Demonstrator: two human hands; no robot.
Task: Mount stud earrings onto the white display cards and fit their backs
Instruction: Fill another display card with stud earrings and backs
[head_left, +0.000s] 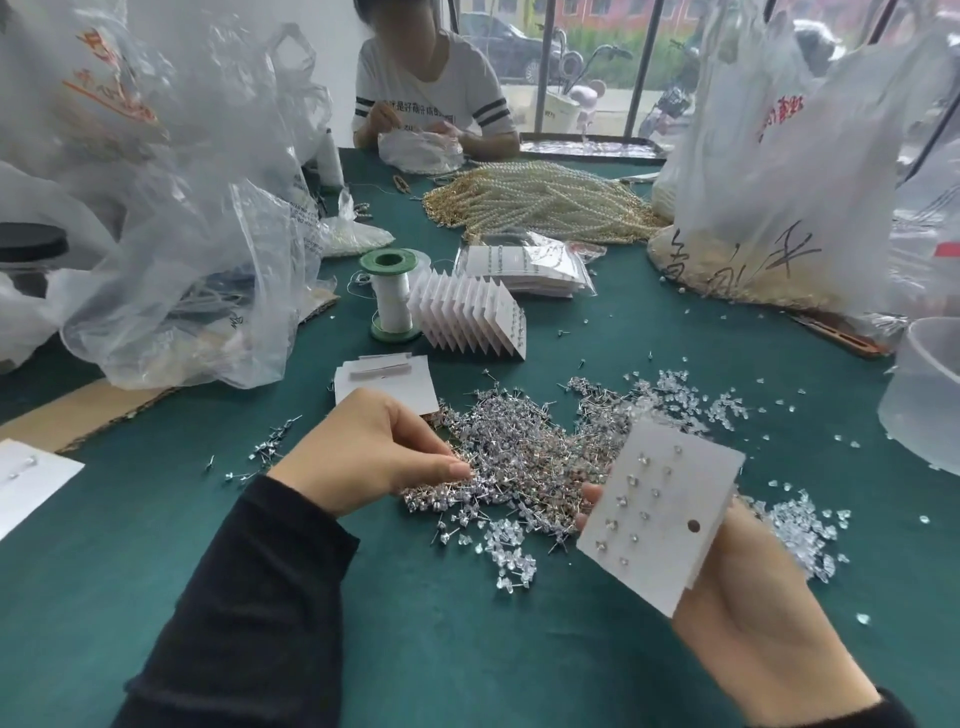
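The right hand (753, 618) is mostly hidden behind the white display card (675, 561) it grips. Only its palm and two fingertips (589, 491) at the card's left edge show. The card tilts above the green bench (467, 649) at near right, with small studs dotted over its face; their backs cannot be seen. The left hand (374, 452) is over the near edge of the heap of stud earrings (519, 452) in the middle of the bench, with its fingers curled and thumb meeting forefinger. Whether a stud is pinched between them is too small to tell. Clear backs (800, 525) lie scattered to the right of the heap. At the right edge a translucent tub (924, 395) is cut off and its contents are unclear. Beyond the heap are blank cards (387, 389), then a standing row of filled cards (467, 317) beside a green-ended spool (392, 296). Farther off, a clear bag (530, 262) holds more cards. Large plastic sacks (197, 260) at left blur whatever is inside.
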